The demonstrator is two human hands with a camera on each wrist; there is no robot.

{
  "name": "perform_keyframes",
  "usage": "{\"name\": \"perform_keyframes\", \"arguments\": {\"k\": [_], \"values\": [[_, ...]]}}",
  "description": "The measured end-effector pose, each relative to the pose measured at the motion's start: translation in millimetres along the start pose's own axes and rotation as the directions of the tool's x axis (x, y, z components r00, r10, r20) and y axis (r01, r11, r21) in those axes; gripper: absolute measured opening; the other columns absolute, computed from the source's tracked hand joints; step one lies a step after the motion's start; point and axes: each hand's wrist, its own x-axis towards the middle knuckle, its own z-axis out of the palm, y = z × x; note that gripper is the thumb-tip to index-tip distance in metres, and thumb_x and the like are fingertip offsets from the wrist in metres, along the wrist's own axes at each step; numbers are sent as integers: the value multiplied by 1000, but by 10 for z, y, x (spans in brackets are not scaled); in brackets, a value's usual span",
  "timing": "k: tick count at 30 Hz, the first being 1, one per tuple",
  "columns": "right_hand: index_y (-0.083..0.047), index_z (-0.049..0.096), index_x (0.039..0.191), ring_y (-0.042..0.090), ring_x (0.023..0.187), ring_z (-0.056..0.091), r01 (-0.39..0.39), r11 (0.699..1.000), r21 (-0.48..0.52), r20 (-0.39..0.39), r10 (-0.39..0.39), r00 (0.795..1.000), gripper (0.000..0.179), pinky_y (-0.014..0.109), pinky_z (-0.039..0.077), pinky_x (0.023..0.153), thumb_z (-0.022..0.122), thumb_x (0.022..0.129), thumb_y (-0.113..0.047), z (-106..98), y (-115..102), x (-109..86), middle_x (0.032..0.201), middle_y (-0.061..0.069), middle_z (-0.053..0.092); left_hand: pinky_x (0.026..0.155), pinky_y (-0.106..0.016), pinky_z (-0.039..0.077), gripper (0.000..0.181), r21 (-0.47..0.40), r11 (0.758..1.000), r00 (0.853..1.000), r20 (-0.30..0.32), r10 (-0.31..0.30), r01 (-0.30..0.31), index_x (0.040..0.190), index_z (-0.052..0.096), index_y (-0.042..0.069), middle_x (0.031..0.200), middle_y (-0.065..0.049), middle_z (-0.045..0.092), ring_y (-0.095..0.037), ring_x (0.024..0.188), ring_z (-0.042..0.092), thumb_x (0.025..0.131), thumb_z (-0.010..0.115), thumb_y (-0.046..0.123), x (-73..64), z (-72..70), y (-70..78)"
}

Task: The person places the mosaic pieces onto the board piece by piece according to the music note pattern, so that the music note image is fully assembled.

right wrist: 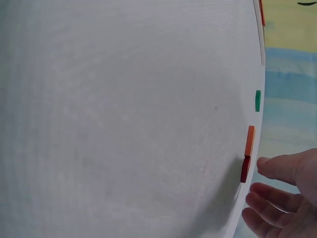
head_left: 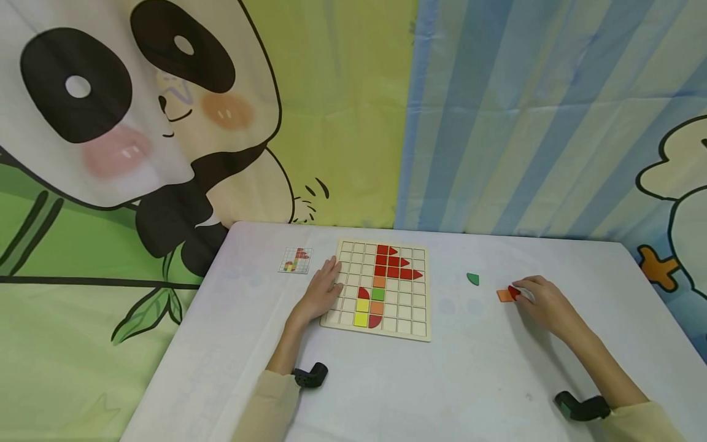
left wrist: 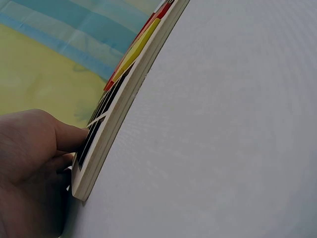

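Observation:
A square wooden grid board (head_left: pixel 405 313) lies on the table, with red, orange, green and yellow pieces set in its cells. My left hand (head_left: pixel 320 291) rests at its left edge, fingers extended along the rim and thumb over the cells. In the left wrist view the thumb (left wrist: pixel 72 137) lies on the board's corner. My right hand (head_left: pixel 544 306) hovers by a red piece (head_left: pixel 514 293), which adjoins an orange square (head_left: pixel 505 296). The right wrist view shows that hand's thumb (right wrist: pixel 277 167) and fingers spread apart beside the red piece (right wrist: pixel 245 169).
A green quarter-round piece (head_left: pixel 473 279) lies between the board and the orange square. Left of the board is a small pattern card (head_left: pixel 296 260) with a coloured figure on a grid. Behind the white table (head_left: pixel 442 380) hangs a cartoon-printed cloth (head_left: pixel 342 110).

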Motion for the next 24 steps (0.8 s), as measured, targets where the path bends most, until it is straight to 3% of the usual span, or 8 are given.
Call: {"name": "perform_keyframes", "arguments": {"k": [10,18,24], "values": [[9,68,108,38,85,63,89,995,-50,17,-88,996,30,51,56,74,71,78,6,43,45,26,97,27,65,126,-44,1,58,-8,1000,1000,-5,-8,8,153,24,5,165,-6,8,-22,154,0,101,46,20,-8,11,-3],[9,67,105,35,83,64,62,997,-36,97,-58,994,27,49,57,73,72,79,2,-11,36,98,95,23,65,126,-44,1,58,-6,1000,1000,1,-10,10,153,24,5,165,-6,9,-22,154,0,102,46,20,-17,6,6],[9,65,110,33,83,62,11,1000,17,99,-13,995,33,48,58,72,72,80,-2,-37,50,107,96,24,64,126,-43,0,58,0,1000,1000,5,-7,7,153,23,5,165,-6,8,-21,154,0,102,45,21,-4,-8,5]]}}
